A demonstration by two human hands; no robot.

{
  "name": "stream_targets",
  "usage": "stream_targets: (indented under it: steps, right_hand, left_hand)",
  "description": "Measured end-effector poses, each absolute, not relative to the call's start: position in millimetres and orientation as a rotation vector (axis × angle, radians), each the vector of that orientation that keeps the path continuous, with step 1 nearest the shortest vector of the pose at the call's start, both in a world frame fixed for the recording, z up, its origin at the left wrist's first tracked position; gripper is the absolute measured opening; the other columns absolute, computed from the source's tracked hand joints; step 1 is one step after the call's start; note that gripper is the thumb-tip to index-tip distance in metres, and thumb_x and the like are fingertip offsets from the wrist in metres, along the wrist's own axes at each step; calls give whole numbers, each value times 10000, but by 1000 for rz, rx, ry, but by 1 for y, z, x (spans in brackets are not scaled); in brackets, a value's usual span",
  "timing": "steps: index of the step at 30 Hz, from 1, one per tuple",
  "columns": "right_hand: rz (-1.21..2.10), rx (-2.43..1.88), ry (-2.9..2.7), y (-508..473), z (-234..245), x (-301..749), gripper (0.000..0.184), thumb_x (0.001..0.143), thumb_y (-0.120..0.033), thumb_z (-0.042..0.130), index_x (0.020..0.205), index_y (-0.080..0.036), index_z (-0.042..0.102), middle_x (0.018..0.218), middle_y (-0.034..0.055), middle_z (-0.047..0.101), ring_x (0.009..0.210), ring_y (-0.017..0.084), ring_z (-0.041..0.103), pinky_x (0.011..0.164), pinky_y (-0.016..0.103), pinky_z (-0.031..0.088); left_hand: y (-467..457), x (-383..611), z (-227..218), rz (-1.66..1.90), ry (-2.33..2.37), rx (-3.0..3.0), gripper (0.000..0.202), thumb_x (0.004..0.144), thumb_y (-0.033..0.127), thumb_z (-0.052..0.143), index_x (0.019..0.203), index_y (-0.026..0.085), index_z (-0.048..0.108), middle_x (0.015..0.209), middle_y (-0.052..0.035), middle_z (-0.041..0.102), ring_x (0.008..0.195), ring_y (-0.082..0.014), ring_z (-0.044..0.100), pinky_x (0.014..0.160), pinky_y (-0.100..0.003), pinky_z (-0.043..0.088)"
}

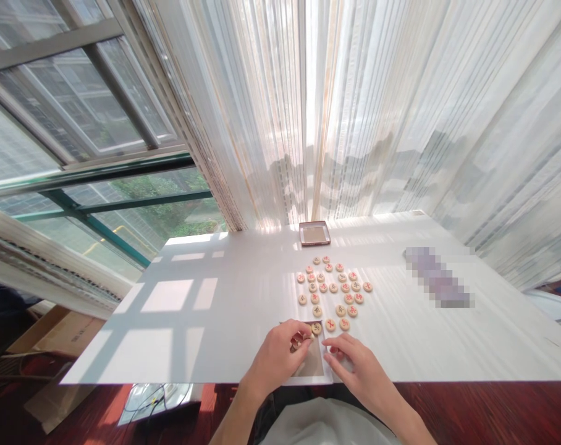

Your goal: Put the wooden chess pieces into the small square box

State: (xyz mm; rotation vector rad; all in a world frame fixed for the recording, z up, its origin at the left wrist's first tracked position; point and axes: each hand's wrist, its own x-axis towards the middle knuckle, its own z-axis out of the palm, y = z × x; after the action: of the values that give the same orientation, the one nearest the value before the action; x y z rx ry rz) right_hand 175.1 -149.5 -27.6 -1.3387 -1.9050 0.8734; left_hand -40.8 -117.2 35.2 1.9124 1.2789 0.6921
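Note:
A shallow open box point(314, 368) lies at the table's near edge, with several round wooden Chinese chess pieces point(316, 329) toward its far side. My left hand point(280, 351) is over the box's left part, thumb and fingertips pinched on a Chinese chess piece that is mostly hidden. My right hand point(358, 363) hovers by the box's right rim, thumb and index finger apart, nothing seen between them. Beyond the hands, many loose pieces with red or black characters are spread on the white table point(243, 278); a red-marked piece point(345, 324) is among the nearest.
A box lid or tray point(314, 234) with a dark rim stands at the table's back, near the sheer curtain point(354, 111). On the right lies a blurred purplish object point(438, 278). To the left are a window and a cardboard box point(60, 330) below table height.

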Motion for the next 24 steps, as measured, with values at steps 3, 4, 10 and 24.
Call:
stream_targets:
  steps: [3, 4, 10, 24]
  right_hand:
    - [892, -1335, -1906, -149, -28, 176, 195, 987, -328, 545, 1146, -273, 645, 953, 39, 653, 867, 201, 648, 780, 318, 538]
    - [892, -1334, -1908, -149, -28, 176, 193, 987, -327, 546, 1146, -275, 643, 954, 38, 654, 867, 201, 648, 783, 320, 538]
    - [816, -1316, -1932, -149, -34, 176, 187, 985, -307, 547, 1144, -270, 639, 940, 34, 652, 852, 201, 648, 812, 346, 538]
    - [728, -1278, -1936, -151, -39, 176, 185, 971, -256, 567, 1142, -269, 636, 941, 37, 653, 828, 198, 652, 789, 347, 546]
  left_hand:
    - [-116, -42, 37, 669, 1284, 1947, 118, 911, 238, 586, 977, 240, 683, 954, -4, 721, 816, -159, 655, 786, -266, 513]
    - [-115, -44, 37, 655, 1281, 1955, 125, 911, 245, 594, 991, 248, 689, 959, 0, 725, 837, -161, 659, 797, -266, 511]
    - [-102, -63, 39, 576, 1359, 1978, 150, 900, 316, 651, 1014, 301, 747, 961, 4, 708, 870, -161, 656, 799, -265, 505]
    - [-102, -47, 25, 495, 1251, 2257, 73, 874, 224, 715, 920, 271, 746, 868, 9, 707, 903, -180, 603, 816, -291, 491]
